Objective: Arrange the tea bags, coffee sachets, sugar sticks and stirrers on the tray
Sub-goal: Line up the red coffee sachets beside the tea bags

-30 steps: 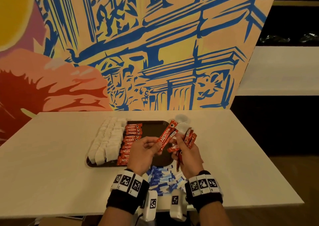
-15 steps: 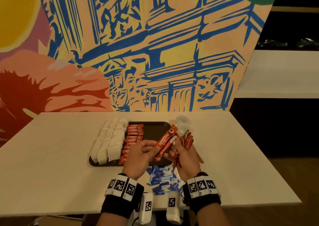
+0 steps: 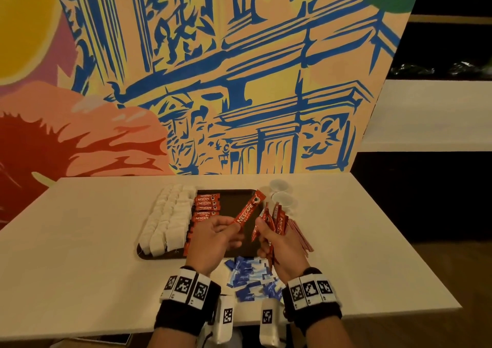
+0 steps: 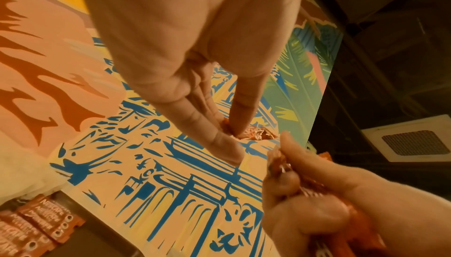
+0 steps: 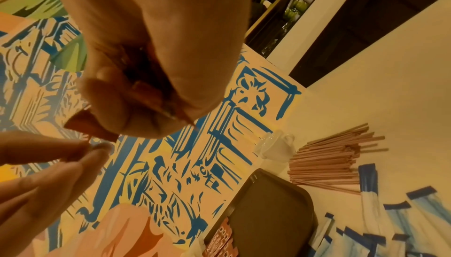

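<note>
A dark brown tray [image 3: 235, 201] holds rows of white tea bags [image 3: 167, 220] on its left and a column of red coffee sachets [image 3: 208, 206] beside them. Above the tray's right half, my left hand [image 3: 235, 228] pinches one red coffee sachet [image 3: 249, 210] by its lower end, seen also in the left wrist view as sachet [image 4: 255, 133]. My right hand [image 3: 266, 229] grips a bundle of several coffee sachets [image 3: 277, 218]. Blue-and-white sugar sticks [image 3: 249, 273] lie loose on the table in front of the tray. Wooden stirrers [image 5: 334, 161] lie right of the tray.
Small clear plastic cups [image 3: 282, 198] stand at the tray's far right corner. A painted mural wall [image 3: 213, 81] rises behind the white table [image 3: 80, 241]. The table's right edge [image 3: 415, 246] drops to a dark floor.
The single sachet in my left hand has drawn clear of the bundle in my right hand. Both hands have stayed over the tray's right half.
</note>
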Demonstrator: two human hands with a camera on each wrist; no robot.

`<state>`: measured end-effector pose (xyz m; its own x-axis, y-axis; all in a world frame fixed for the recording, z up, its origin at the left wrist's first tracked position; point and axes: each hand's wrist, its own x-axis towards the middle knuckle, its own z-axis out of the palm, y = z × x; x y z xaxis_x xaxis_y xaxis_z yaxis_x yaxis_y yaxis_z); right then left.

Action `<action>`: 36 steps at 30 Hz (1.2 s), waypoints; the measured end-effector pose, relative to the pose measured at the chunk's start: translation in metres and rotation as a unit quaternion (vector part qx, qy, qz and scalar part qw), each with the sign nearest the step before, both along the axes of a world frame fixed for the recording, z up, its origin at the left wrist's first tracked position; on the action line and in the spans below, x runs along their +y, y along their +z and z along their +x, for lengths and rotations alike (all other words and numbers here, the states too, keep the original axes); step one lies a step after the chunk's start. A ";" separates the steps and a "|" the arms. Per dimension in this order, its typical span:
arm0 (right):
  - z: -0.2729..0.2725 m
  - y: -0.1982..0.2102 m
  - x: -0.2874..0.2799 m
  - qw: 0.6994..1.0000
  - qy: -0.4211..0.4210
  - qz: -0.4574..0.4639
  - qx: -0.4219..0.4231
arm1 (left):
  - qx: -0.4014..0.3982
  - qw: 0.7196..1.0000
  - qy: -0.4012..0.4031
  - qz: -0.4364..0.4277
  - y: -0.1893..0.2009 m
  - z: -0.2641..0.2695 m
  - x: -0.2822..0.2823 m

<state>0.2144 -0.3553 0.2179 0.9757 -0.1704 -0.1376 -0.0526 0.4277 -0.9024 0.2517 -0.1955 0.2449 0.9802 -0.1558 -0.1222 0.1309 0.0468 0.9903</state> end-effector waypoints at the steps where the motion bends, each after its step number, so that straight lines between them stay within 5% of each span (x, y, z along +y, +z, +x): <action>1: -0.001 0.002 0.000 1.000 -0.001 -0.021 -0.001 | -0.005 1.000 0.009 0.004 0.001 0.002 0.003; 9: -0.008 0.017 -0.006 0.985 0.045 -0.165 0.003 | -0.134 0.978 0.013 0.159 0.003 0.006 0.017; 17: -0.009 0.031 -0.006 0.946 0.091 -0.309 -0.040 | -0.150 0.967 -0.104 0.177 0.013 -0.003 0.017; 24: -0.001 0.033 -0.012 0.956 0.100 -0.276 -0.009 | -0.193 0.964 -0.033 0.180 0.007 0.002 0.016; 33: 0.020 0.037 -0.026 0.963 0.110 -0.245 0.030 | -0.154 0.979 0.068 0.113 0.008 0.007 0.024; 36: 0.025 0.049 -0.029 0.943 0.154 -0.297 0.011 | -0.157 0.974 0.028 0.163 0.015 0.017 0.039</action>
<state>0.2393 -0.3847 0.2672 0.9897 0.0664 -0.1272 -0.1126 -0.1901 -0.9753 0.2688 -0.1562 0.2595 0.9830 -0.1048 0.1510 -0.1747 -0.2777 0.9446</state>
